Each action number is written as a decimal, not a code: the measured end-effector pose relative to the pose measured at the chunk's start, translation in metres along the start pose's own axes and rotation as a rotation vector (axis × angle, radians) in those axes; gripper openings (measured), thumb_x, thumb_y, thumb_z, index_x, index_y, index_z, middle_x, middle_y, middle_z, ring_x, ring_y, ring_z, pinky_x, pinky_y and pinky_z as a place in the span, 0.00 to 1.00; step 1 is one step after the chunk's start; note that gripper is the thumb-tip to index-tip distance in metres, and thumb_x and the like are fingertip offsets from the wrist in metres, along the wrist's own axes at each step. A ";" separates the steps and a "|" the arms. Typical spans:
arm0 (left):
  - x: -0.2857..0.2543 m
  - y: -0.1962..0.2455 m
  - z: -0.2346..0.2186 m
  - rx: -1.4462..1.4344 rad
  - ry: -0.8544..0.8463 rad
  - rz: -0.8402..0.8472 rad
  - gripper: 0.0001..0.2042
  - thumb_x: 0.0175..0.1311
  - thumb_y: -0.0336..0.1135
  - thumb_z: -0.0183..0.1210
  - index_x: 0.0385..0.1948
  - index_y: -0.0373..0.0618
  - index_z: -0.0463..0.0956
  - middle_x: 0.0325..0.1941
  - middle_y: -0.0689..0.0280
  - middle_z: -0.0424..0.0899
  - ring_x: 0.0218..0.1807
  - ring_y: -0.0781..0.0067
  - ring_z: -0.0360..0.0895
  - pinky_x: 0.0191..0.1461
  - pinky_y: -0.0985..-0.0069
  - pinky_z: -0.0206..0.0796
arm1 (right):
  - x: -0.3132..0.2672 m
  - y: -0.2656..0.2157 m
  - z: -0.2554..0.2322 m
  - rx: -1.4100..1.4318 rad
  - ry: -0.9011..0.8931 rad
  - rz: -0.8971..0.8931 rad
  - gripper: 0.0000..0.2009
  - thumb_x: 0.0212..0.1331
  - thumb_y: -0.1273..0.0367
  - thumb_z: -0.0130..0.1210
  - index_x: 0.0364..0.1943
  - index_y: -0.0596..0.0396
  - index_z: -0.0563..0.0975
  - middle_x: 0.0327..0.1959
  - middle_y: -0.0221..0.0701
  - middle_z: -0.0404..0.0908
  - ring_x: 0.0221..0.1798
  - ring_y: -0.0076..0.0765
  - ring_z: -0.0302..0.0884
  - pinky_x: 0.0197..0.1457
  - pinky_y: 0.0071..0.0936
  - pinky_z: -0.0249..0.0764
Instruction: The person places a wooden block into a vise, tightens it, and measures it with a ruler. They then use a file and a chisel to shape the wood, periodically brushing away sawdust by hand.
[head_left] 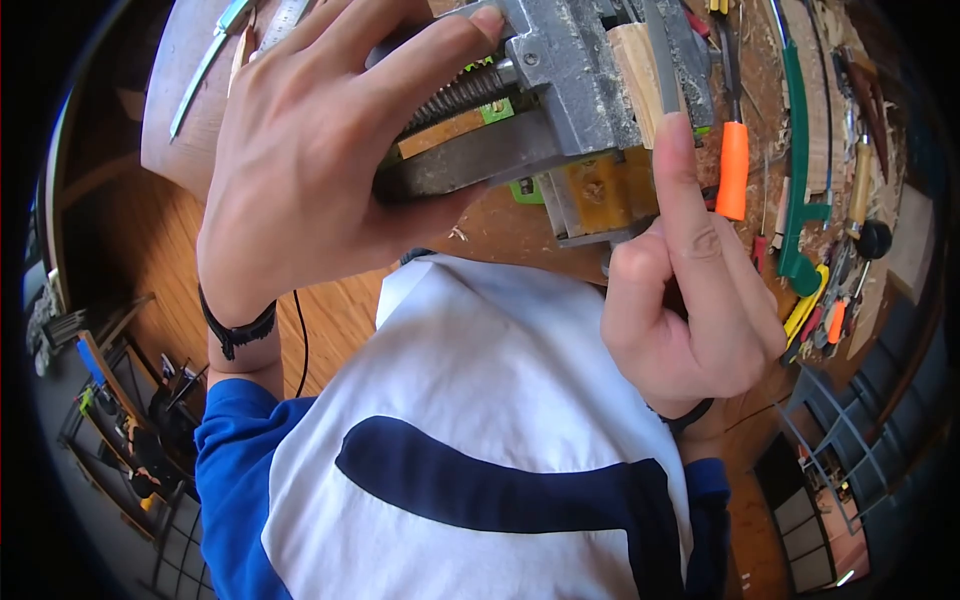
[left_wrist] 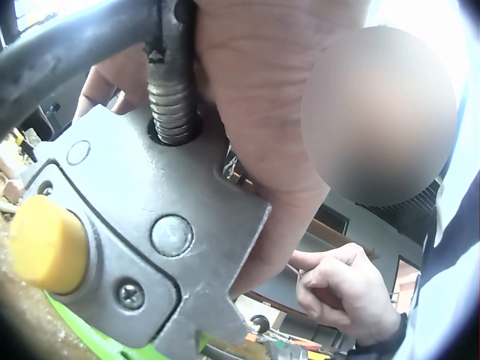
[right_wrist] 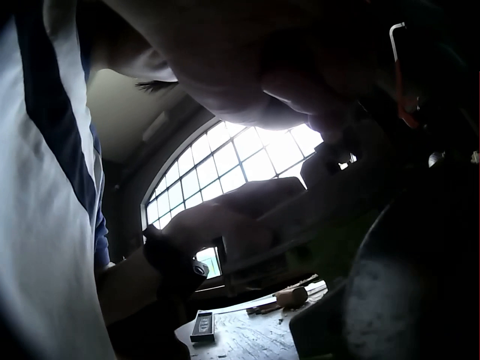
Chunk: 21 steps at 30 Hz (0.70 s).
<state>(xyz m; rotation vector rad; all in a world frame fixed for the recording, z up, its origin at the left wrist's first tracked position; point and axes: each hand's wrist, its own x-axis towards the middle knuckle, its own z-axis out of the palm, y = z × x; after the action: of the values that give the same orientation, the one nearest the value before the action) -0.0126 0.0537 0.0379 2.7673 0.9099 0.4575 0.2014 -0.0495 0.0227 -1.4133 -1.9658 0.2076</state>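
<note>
In the head view, the left hand (head_left: 305, 150) rests spread over the grey vise (head_left: 570, 80), its index fingertip on the metal and its thumb along the near side. A pale wood piece (head_left: 632, 75) stands between the vise jaws. The right hand (head_left: 700, 290) has its index finger laid straight on a narrow grey metal tool (head_left: 661, 55) that lies against the wood; its other fingers are curled, hiding the tool's rear end. The left wrist view shows the vise (left_wrist: 172, 195) close up, with the left hand (left_wrist: 262, 97) over it. The right wrist view is very dark.
Right of the vise lie an orange-handled tool (head_left: 733, 170), a green-framed saw (head_left: 797, 200), a yellow cutter (head_left: 806, 305) and several other tools. Blades and a ruler (head_left: 285, 22) lie at the upper left. Sawdust covers parts of the vise and bench. A stand (head_left: 840, 440) is at the lower right.
</note>
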 end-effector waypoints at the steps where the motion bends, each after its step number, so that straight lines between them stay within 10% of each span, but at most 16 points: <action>1: 0.000 0.002 0.000 -0.008 -0.006 -0.024 0.30 0.33 0.37 0.74 0.46 0.43 0.77 0.41 0.59 0.75 0.42 0.52 0.76 0.47 0.62 0.68 | -0.002 -0.002 0.001 -0.014 0.015 0.010 0.23 0.46 0.86 0.44 0.51 0.78 0.77 0.41 0.48 0.86 0.18 0.26 0.72 0.23 0.22 0.70; 9: 0.002 0.002 0.000 -0.015 -0.003 -0.028 0.29 0.33 0.36 0.74 0.44 0.43 0.77 0.39 0.60 0.75 0.40 0.53 0.76 0.46 0.63 0.68 | -0.032 -0.007 0.002 0.001 0.079 0.045 0.26 0.42 0.84 0.45 0.52 0.75 0.78 0.20 0.40 0.80 0.14 0.27 0.70 0.20 0.24 0.68; 21: 0.001 0.001 0.001 -0.031 0.003 -0.027 0.28 0.33 0.36 0.74 0.44 0.43 0.78 0.38 0.60 0.75 0.40 0.54 0.76 0.46 0.63 0.68 | -0.015 -0.003 0.000 -0.035 0.038 0.026 0.25 0.46 0.84 0.44 0.54 0.75 0.77 0.26 0.43 0.83 0.17 0.29 0.73 0.22 0.24 0.71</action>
<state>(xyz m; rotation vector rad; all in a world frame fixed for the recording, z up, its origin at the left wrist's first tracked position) -0.0114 0.0535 0.0371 2.7242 0.9312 0.4679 0.2019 -0.0639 0.0174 -1.4549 -1.9296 0.1572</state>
